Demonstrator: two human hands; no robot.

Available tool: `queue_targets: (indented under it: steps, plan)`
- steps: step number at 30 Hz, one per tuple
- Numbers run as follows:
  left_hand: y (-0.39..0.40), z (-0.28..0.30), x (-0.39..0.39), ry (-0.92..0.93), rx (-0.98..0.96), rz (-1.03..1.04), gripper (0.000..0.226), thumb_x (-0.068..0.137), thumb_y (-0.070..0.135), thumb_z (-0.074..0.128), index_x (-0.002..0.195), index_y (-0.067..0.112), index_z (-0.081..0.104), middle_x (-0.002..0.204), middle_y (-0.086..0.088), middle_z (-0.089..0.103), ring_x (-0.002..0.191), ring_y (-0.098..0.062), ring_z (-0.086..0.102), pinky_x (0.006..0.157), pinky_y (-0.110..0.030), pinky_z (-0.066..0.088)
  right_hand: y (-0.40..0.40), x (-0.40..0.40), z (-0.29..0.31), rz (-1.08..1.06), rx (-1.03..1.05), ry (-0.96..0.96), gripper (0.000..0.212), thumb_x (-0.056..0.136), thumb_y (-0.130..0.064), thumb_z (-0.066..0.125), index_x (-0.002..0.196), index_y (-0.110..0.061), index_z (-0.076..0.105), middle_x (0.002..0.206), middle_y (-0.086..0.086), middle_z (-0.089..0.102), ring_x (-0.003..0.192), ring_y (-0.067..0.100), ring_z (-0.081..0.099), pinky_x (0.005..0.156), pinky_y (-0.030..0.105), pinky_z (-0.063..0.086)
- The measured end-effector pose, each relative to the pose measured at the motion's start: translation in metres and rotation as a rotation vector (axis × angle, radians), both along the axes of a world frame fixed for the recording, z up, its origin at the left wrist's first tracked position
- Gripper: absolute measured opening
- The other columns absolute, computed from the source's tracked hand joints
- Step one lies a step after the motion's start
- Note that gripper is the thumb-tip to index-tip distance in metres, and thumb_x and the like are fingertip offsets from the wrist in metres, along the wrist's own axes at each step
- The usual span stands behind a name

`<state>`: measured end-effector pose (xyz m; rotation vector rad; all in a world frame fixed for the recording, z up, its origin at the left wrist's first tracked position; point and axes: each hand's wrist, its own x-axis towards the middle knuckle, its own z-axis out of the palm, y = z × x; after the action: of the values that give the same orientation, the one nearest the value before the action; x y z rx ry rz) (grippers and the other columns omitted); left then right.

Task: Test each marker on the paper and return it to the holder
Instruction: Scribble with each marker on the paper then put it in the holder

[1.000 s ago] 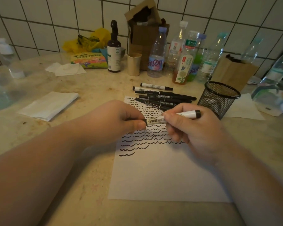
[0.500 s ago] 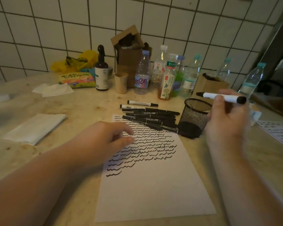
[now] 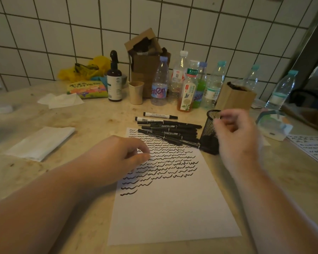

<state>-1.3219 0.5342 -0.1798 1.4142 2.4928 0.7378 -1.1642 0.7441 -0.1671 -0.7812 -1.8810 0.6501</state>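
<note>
A white paper point(image 3: 169, 213) lies on the table, its upper half filled with black wavy test strokes. Several black and white markers point(image 3: 171, 129) lie in a loose pile at the paper's top edge. Right of the pile stands a black mesh holder point(image 3: 208, 125). My left hand point(image 3: 114, 158) rests on the paper's left side with loosely curled fingers and holds nothing. My right hand point(image 3: 237, 138) is blurred, directly in front of the holder's rim, with curled fingers. No marker shows plainly in it, and the hand hides most of the holder.
Several plastic bottles point(image 3: 189, 85), a dark spray bottle point(image 3: 114, 81), a paper cup point(image 3: 135, 92) and cardboard boxes point(image 3: 145, 57) line the tiled wall behind. A folded tissue point(image 3: 40, 142) lies left. Another scribbled sheet point(image 3: 312, 147) lies at the right.
My left hand let go of the white marker and settled on the paper. My right hand carried the marker up to the holder, then dropped to its rim; the marker is no longer visible.
</note>
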Motion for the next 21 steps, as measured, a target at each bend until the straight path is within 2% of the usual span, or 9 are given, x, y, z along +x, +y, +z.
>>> queue_targets:
  steps: [2,4,5,7,12,14,17,19,21]
  plan:
    - [0.0,0.0,-0.001,0.016,-0.012,0.003,0.018,0.092,0.054,0.053,0.106,0.048,0.063,0.074,0.012,0.07,0.069,-0.004,0.065,0.072,-0.034,0.058,-0.009,-0.005,-0.008,0.085,0.065,-0.315,0.022,0.094,-0.024,0.067,0.115,-0.028,0.068,0.102,-0.009,0.066,0.082,-0.001,0.057,0.068,0.014,0.044]
    - [0.0,0.0,-0.002,0.045,-0.024,-0.002,0.02,0.093,0.054,0.051,0.108,0.047,0.063,0.077,0.014,0.069,0.072,-0.001,0.064,0.074,-0.032,0.057,-0.013,-0.012,-0.017,0.108,0.081,-0.594,0.037,0.094,-0.022,0.066,0.131,-0.026,0.063,0.124,-0.004,0.064,0.103,0.011,0.06,0.087,0.027,0.05]
    - [0.0,0.0,-0.002,0.057,-0.025,-0.008,0.021,0.093,0.053,0.051,0.108,0.046,0.064,0.079,0.016,0.068,0.074,0.0,0.063,0.075,-0.031,0.056,-0.015,-0.015,-0.02,0.102,0.08,-0.682,0.042,0.095,-0.021,0.065,0.137,-0.024,0.059,0.134,-0.003,0.06,0.115,0.017,0.058,0.096,0.032,0.048]
    - [-0.001,0.001,-0.002,0.069,-0.025,-0.018,0.022,0.094,0.053,0.051,0.108,0.045,0.065,0.083,0.018,0.067,0.077,0.001,0.062,0.076,-0.03,0.056,-0.016,-0.019,-0.022,0.073,0.1,-0.775,0.045,0.096,-0.021,0.062,0.141,-0.022,0.055,0.141,-0.001,0.056,0.125,0.021,0.054,0.103,0.034,0.044]
    - [-0.001,0.0,-0.003,0.081,-0.02,-0.028,0.023,0.094,0.052,0.051,0.108,0.043,0.066,0.087,0.017,0.068,0.078,0.0,0.062,0.076,-0.029,0.055,-0.011,-0.022,-0.025,0.004,0.141,-0.845,0.029,0.096,-0.024,0.063,0.124,-0.019,0.067,0.115,0.004,0.059,0.102,0.024,0.06,0.086,0.036,0.053]
    - [-0.002,-0.001,-0.003,0.078,-0.016,-0.031,0.023,0.094,0.051,0.051,0.108,0.041,0.066,0.085,0.017,0.069,0.076,0.001,0.062,0.075,-0.028,0.055,-0.011,-0.02,-0.024,-0.01,0.138,-0.897,0.021,0.097,-0.026,0.062,0.113,-0.02,0.073,0.107,0.003,0.062,0.095,0.023,0.06,0.081,0.036,0.053]
    - [-0.002,-0.001,-0.002,0.079,-0.023,-0.038,0.023,0.094,0.051,0.052,0.108,0.042,0.067,0.087,0.02,0.068,0.077,0.002,0.061,0.074,-0.025,0.054,-0.01,-0.016,-0.019,-0.023,0.103,-0.923,0.019,0.098,-0.029,0.06,0.108,-0.021,0.074,0.097,0.001,0.068,0.088,0.021,0.062,0.076,0.035,0.053]
    - [-0.002,0.0,-0.001,0.067,-0.022,-0.036,0.021,0.093,0.051,0.054,0.107,0.042,0.067,0.087,0.022,0.067,0.079,0.004,0.06,0.072,-0.019,0.051,-0.009,-0.013,-0.016,-0.004,0.055,-0.814,0.017,0.098,-0.032,0.059,0.104,-0.022,0.072,0.091,-0.003,0.067,0.082,0.018,0.062,0.071,0.034,0.052]
    - [-0.001,0.0,0.0,0.043,-0.008,-0.031,0.018,0.093,0.049,0.056,0.104,0.041,0.068,0.085,0.024,0.065,0.078,0.006,0.059,0.067,-0.014,0.046,-0.011,-0.011,-0.013,0.084,-0.083,-0.578,0.013,0.096,-0.034,0.062,0.09,-0.025,0.07,0.082,-0.008,0.065,0.075,0.011,0.06,0.064,0.029,0.048]
